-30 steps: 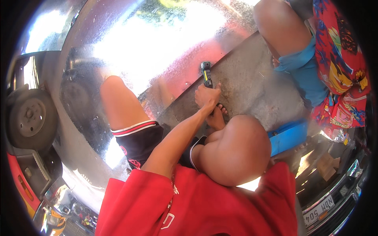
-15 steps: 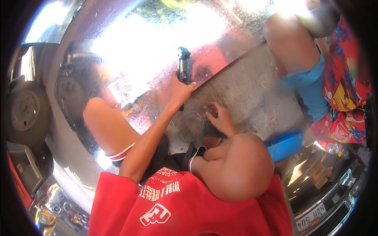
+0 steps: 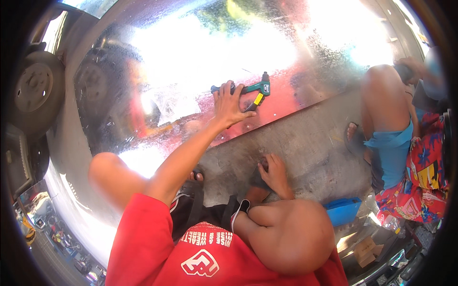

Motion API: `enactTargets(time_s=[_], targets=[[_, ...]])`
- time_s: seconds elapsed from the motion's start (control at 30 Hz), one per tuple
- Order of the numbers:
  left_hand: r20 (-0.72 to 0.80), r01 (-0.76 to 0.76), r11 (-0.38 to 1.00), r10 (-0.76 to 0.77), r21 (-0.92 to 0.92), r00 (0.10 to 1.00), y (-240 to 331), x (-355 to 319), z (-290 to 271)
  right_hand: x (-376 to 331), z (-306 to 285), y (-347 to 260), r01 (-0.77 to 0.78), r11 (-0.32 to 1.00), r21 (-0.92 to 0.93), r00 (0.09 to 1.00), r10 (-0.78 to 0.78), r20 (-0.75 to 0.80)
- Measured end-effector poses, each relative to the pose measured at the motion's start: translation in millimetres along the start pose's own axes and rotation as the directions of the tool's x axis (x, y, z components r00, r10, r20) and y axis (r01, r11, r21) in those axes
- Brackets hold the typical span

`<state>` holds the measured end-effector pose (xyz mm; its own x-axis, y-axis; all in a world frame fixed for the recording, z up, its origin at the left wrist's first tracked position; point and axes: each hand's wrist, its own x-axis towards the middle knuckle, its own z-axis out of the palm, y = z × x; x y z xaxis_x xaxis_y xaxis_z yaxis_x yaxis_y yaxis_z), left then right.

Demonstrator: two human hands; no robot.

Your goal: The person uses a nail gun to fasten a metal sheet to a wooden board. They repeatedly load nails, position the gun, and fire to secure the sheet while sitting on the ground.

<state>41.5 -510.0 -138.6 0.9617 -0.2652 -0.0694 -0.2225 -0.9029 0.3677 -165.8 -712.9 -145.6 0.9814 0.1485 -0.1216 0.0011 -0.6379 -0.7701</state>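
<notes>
Out over the shiny metal sheet [image 3: 286, 109], my left hand [image 3: 228, 106] grips a green and black hand riveter [image 3: 257, 88] with a yellow label. Its fingers wrap the upper handle and the thumb sits by the lower one. The riveter's head points away to the right, at or just above the sheet; I cannot tell if it touches. My right hand [image 3: 275, 177] is curled beside my raised right knee [image 3: 296, 233], over the concrete floor [image 3: 305, 128]. Fingers and thumb close around something dark and small that I cannot make out.
At the right another person crouches in blue shorts [image 3: 389, 148], a foot [image 3: 353, 131] near the sheet's edge. A blue bin [image 3: 343, 211] stands right of my knee. A vehicle wheel [image 3: 33, 88] is at the left. A cardboard piece [image 3: 367, 250] lies at lower right.
My left hand has reached farther out over the sheet. The riveter has turned from pointing away to lying sideways, head to the right. My right hand stays curled near the knee.
</notes>
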Motion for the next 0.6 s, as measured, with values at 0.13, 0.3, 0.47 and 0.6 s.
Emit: enactTargets(time_s=[0.13, 0.3, 0.47, 0.6], targets=[[-0.145, -0.019, 0.999, 0.013, -0.038, 0.989, -23, 11, -13, -5, 15, 6, 0.150, 0.965, -0.213, 0.987, -0.159, -0.025], [-0.216, -0.135, 0.986, 0.111, -0.100, 0.970, -30, 25, -8, -1, 20, 12, 0.182, 0.957, -0.227, 0.980, -0.194, -0.031], [-0.357, -0.165, 0.984, 0.179, 0.069, 0.917, -18, 20, 22, 2, 22, 12, 0.138, 0.956, -0.260, 0.988, -0.152, -0.038], [-0.390, -0.135, 0.989, 0.149, 0.063, 0.909, -20, 18, 33, 3, 23, 9, 0.111, 0.955, -0.275, 0.993, -0.119, -0.013]])
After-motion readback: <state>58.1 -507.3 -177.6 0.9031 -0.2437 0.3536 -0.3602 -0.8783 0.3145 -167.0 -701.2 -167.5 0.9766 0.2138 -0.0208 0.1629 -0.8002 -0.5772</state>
